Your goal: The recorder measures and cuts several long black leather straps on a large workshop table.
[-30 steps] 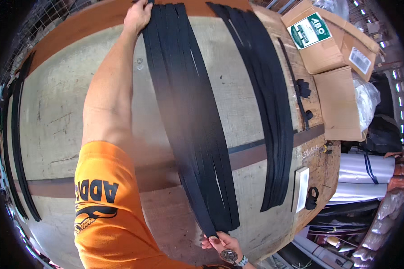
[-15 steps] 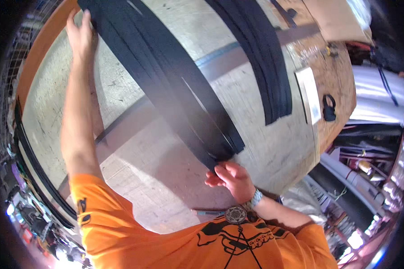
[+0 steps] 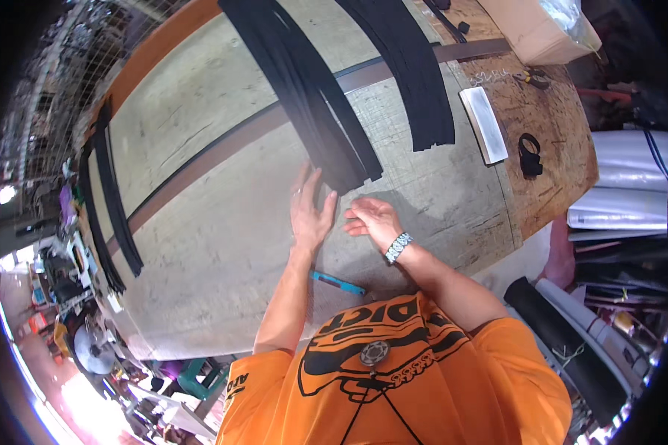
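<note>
Several long black fabric strips (image 3: 312, 111) lie side by side as a band, running from the far edge towards me. My left hand (image 3: 312, 211) is open beside the band's near end, fingers spread, fingertips at its left edge. A ring shows on one finger. Just below the same end is my right hand (image 3: 375, 221), its fingers loosely curled and nothing visible in them. A patterned band circles that wrist. A second band of black strips (image 3: 412, 81) lies farther right. Near my body rests a turquoise cutter-like tool (image 3: 338, 282).
The worktable (image 3: 223, 245) has a brown stripe (image 3: 200, 167) across it. More black strips (image 3: 115, 193) lie at its left. On the right are a white rectangular block (image 3: 482, 124), a black ring-shaped item (image 3: 529, 154), pliers (image 3: 533, 78) and a cardboard box (image 3: 545, 33). Rolls (image 3: 568, 348) stand beyond.
My left hand has come back from the band's far end to its near end. My right hand has moved off the strip's end it was touching. The view has shifted.
</note>
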Motion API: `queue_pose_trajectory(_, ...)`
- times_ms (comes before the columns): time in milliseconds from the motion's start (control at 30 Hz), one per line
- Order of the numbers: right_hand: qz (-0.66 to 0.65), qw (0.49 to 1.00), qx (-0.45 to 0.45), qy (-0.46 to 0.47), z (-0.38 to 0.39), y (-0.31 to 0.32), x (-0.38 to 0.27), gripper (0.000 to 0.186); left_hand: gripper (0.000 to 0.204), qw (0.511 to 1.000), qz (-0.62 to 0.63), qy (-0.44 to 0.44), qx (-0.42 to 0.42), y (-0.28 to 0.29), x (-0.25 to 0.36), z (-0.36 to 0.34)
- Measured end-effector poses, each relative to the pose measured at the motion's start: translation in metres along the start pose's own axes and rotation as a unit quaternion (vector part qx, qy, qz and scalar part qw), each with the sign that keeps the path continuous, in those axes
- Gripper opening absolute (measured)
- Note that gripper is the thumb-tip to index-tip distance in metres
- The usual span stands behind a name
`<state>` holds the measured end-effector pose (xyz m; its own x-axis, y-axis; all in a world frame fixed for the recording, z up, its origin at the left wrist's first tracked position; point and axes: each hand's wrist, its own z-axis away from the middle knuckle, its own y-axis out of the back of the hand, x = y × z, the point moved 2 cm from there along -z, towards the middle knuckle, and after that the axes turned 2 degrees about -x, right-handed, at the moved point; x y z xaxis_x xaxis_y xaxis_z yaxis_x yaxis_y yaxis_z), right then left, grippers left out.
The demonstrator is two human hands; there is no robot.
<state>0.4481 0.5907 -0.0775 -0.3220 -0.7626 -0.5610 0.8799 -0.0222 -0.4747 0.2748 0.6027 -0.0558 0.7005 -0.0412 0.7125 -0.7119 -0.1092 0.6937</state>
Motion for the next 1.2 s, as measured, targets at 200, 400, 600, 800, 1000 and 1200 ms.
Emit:
queue_pose_trajectory(200, 0.392, 0.854, 0.122, 0.318, -0.016, 0.037, -0.038, 0.030, 0.046, 0.998, -0.025, -0.027, 0.042, -0.004, -0.001, 0.001)
queue_pose_trajectory(400, 0.613, 0.694, 0.222, 0.303, -0.038, 0.022, -0.087, 0.041, 0.041, 0.997, -0.007, -0.029, 0.066, -0.012, 0.001, 0.002)
queue_pose_trajectory(600, 0.595, 0.707, 0.213, 0.317, -0.036, 0.024, -0.086, 0.037, 0.042, 0.998, -0.019, -0.041, 0.053, -0.008, -0.001, 0.002)
queue_pose_trajectory(800, 0.566, 0.721, 0.177, 0.358, -0.042, 0.036, -0.087, 0.029, 0.042, 0.997, -0.009, -0.037, 0.068, -0.005, -0.002, 0.001)
queue_pose_trajectory(1000, 0.545, 0.740, 0.162, 0.360, -0.036, 0.041, -0.081, 0.028, 0.043, 0.995, 0.017, -0.020, 0.097, -0.009, -0.011, 0.007)
queue_pose_trajectory(1200, 0.479, 0.803, 0.151, 0.322, -0.031, 0.068, -0.071, 0.033, 0.038, 0.994, 0.039, -0.032, 0.096, -0.019, -0.011, 0.003)
